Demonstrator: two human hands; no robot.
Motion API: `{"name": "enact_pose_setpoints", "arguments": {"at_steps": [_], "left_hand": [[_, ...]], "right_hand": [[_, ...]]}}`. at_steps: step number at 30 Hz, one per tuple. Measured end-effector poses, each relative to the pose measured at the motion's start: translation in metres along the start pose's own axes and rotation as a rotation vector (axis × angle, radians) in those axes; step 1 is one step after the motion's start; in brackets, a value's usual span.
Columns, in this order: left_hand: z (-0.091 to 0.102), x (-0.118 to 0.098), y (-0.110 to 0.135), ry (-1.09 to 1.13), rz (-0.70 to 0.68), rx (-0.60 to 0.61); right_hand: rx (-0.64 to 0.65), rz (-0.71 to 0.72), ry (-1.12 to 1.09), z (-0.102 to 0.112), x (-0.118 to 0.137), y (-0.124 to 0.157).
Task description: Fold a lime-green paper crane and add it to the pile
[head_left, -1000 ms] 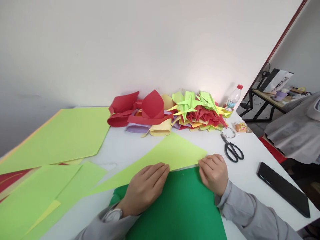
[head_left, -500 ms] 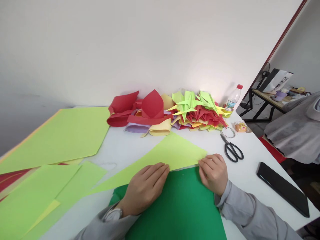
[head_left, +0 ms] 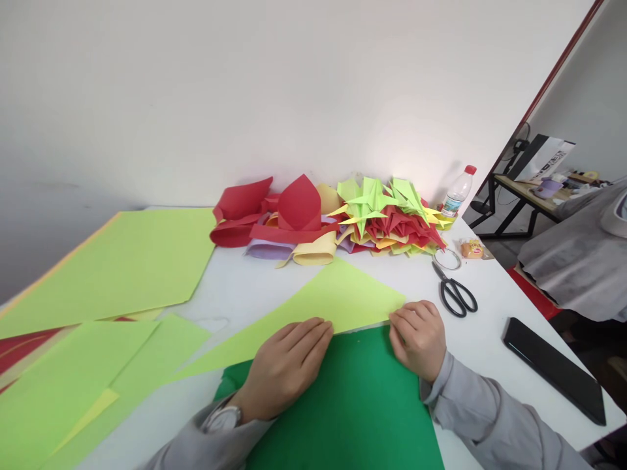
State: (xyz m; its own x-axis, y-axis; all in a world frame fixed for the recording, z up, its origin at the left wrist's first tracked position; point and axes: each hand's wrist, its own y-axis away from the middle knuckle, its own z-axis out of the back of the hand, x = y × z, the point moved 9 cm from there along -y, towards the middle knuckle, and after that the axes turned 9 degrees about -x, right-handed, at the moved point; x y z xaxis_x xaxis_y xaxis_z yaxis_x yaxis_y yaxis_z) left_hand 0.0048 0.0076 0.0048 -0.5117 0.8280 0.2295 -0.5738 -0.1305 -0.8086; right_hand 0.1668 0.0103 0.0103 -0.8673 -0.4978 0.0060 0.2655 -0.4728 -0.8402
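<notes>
A light green sheet of paper [head_left: 337, 294], folded into a triangle, lies with its near edge along the top of a dark green sheet [head_left: 353, 398]. My left hand [head_left: 289, 369] has its fingers pressed together at the middle of that edge; its thumb is hidden. At the triangle's right corner, my right hand [head_left: 418, 336] is closed, its curled fingers and thumb pinching the paper. A watch [head_left: 223, 418] is on my left wrist.
Large light green sheets [head_left: 127, 267] cover the table's left side. Folded paper shapes [head_left: 382, 209] line the wall beside red paper pieces [head_left: 300, 209]. Scissors [head_left: 455, 294], a tape roll [head_left: 447, 259], a bottle [head_left: 456, 192] and a black phone [head_left: 553, 369] stand right. Another person's sleeve [head_left: 578, 241] shows beyond.
</notes>
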Motion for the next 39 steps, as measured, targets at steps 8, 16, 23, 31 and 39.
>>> {"name": "enact_pose_setpoints", "arguments": {"at_steps": [8,16,23,31,39], "left_hand": [[0.001,0.000,0.000,-0.009,0.002,0.009],[-0.001,0.000,0.000,-0.008,0.006,0.008],[0.001,-0.001,0.000,-0.016,-0.014,0.005],[0.000,0.002,0.002,-0.036,-0.002,0.000],[-0.001,0.000,0.001,-0.034,-0.038,0.005]], "right_hand": [[-0.004,0.001,0.002,0.002,0.001,-0.001],[0.003,-0.008,-0.001,0.000,-0.001,-0.001],[-0.011,-0.006,-0.002,0.002,0.000,-0.003],[-0.023,-0.032,0.032,0.002,-0.009,0.000],[-0.017,-0.002,-0.045,0.001,-0.008,-0.002]]}}
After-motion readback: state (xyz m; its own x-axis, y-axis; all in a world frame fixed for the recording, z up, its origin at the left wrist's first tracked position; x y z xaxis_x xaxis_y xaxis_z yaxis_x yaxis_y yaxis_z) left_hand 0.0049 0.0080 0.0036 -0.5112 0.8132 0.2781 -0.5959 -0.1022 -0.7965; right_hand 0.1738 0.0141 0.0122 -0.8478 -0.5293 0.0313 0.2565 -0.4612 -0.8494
